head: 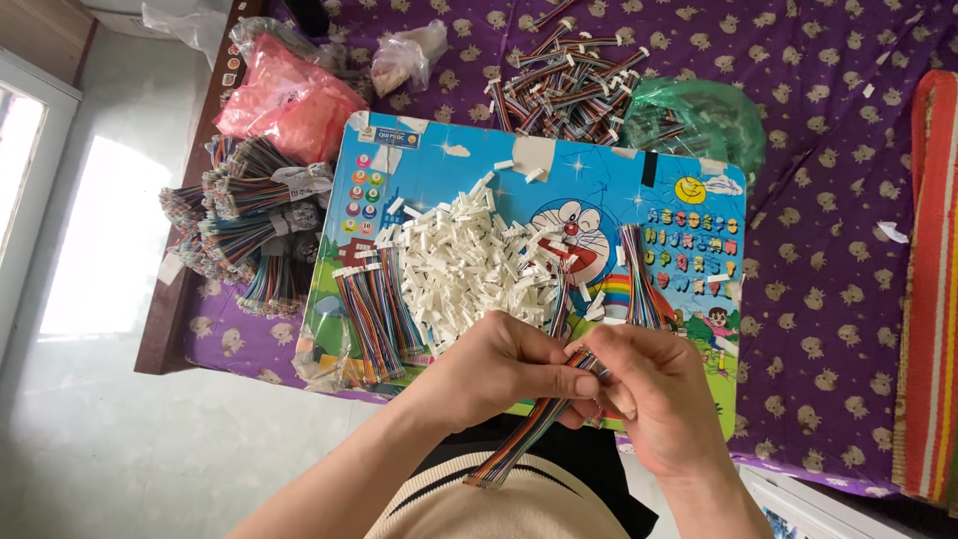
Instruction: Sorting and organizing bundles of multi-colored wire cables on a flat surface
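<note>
Single head-mounted view, looking steeply down from above the person's chest. Both hands (589, 384) sit close in the lower centre; the blue board (689, 215) lies beyond them, the purple cloth (828, 150) farther out. Floor visible at left.

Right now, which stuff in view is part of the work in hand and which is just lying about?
In hand:
- rainbow ribbon cable, pinched by left hand and right hand
- white connector pile
- cable bundles on blue board
- blue cartoon board

Lying about:
- pink bag
- green bag
- small clear bag
- striped mat
</note>
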